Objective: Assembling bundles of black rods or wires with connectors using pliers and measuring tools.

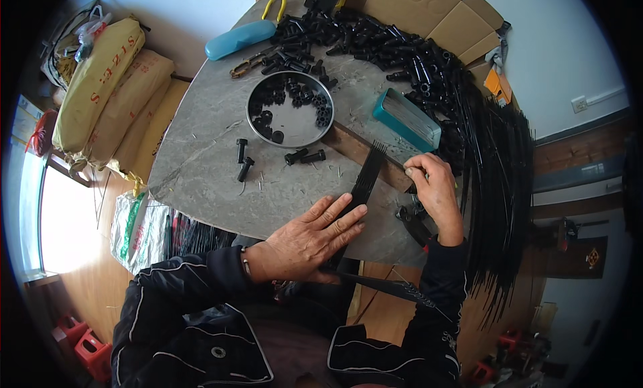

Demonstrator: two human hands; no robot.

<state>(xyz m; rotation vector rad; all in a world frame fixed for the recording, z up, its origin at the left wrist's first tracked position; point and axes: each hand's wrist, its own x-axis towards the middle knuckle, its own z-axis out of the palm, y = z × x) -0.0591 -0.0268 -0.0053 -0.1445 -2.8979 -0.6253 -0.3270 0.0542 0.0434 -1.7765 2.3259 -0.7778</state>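
My left hand (313, 237) lies flat, fingers spread, pressing a bundle of thin black strips (366, 179) onto the grey table (201, 167). The strips fan out toward a wooden bar (353, 149). My right hand (433, 187) is closed at the far end of the bundle, pinching something small and thin beside the bar. Both sleeves are black with white piping.
A round metal dish (291, 110) holds black gear-like parts. Loose black bolts (242, 159) lie on the table. Behind are a heap of black fittings (375, 43), a teal box (407, 120), a blue case (240, 38), pliers (274, 5), long black rods (499, 187), sacks (100, 80).
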